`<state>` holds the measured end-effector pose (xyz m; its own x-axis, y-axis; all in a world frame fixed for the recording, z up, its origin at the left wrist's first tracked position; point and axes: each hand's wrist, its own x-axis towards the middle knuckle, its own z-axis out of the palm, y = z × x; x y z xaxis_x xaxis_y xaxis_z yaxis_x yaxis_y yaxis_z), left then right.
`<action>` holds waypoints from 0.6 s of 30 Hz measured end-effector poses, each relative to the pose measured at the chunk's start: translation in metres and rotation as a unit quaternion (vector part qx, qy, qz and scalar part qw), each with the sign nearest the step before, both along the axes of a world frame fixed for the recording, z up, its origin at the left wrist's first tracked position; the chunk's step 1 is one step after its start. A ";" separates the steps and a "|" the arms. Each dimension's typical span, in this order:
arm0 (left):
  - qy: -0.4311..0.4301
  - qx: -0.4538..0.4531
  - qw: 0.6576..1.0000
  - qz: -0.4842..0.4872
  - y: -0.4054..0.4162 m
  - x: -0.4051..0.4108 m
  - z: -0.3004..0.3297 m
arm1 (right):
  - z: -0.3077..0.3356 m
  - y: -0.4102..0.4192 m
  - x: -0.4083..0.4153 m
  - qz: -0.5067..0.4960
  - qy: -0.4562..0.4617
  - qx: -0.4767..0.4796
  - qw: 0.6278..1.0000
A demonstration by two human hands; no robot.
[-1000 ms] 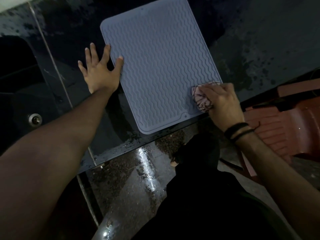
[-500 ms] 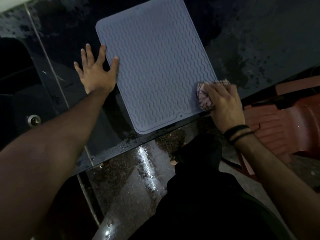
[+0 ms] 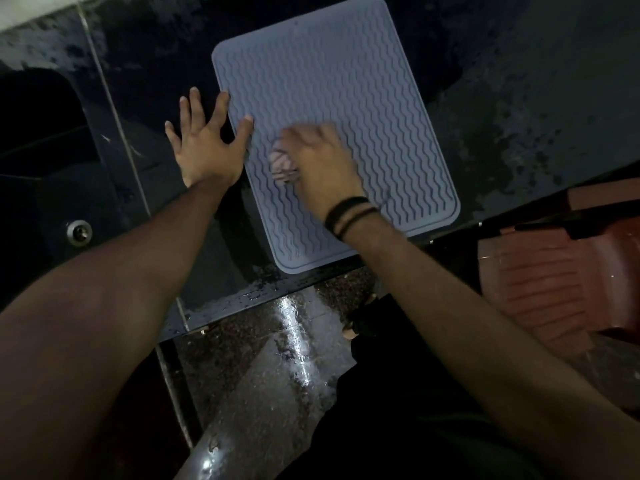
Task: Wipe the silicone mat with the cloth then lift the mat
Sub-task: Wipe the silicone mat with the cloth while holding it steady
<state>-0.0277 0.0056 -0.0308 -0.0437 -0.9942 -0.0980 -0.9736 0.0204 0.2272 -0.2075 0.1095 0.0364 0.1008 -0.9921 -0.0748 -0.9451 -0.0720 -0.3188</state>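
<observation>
Head view shows the left hand (image 3: 204, 147) spread flat, pinning the mat (image 3: 346, 98) at its left edge, while the right hand (image 3: 322, 161) grips the bunched cloth (image 3: 282, 164) mid-mat; firm overlapping strokes along the ridges suit best.

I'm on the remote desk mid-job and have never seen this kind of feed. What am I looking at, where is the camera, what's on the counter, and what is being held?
There is no machine: a person works with bare hands, and the camera sits on their head, looking forward and down. On the dark wet counter lies a grey silicone mat with wavy ridges. The left hand lies flat with spread fingers, its thumb on the mat's left edge. The right hand, blurred by motion, grips a bunched cloth against the mat. A sink shows at left, a reddish plastic chair at lower right.
</observation>
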 end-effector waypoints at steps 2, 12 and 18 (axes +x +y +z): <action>-0.004 0.000 1.000 -0.001 0.001 -0.001 0.000 | -0.010 0.005 0.032 0.046 0.042 0.023 0.998; 0.009 0.009 1.000 -0.001 0.002 -0.001 0.001 | 0.008 0.080 -0.006 0.137 0.043 0.070 0.987; -0.011 -0.004 1.000 -0.003 -0.002 0.000 -0.002 | 0.035 -0.043 0.007 0.076 -0.008 -0.042 0.996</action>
<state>-0.0272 0.0038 -0.0330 -0.0477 -0.9947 -0.0910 -0.9784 0.0282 0.2047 -0.2003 0.0663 0.0710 0.2515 -0.9678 0.0108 -0.9161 -0.2416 -0.3200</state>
